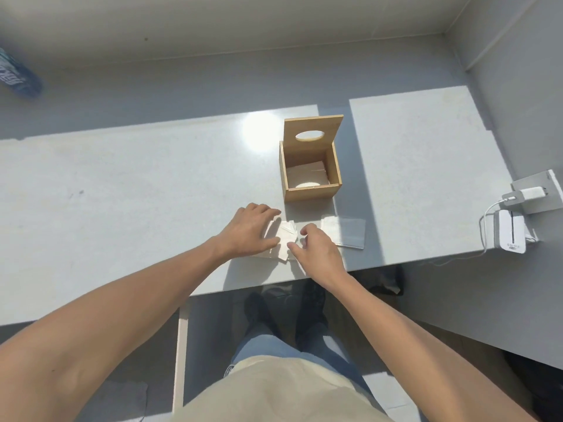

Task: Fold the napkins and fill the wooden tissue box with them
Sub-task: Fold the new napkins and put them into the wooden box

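A wooden tissue box stands open on the white table, its lid with an oval hole tipped up behind it. White folded napkins lie inside at the bottom. Near the table's front edge lies a white napkin, partly folded. My left hand rests flat on its left part with fingers spread. My right hand pinches the napkin's right edge between thumb and fingers. A flat stack of white napkins lies just to the right of my hands.
The white table ends right under my wrists; my legs and feet show below it. A white charger block with a plug and cable sits at the table's right end. A blue patterned object lies on the floor far left.
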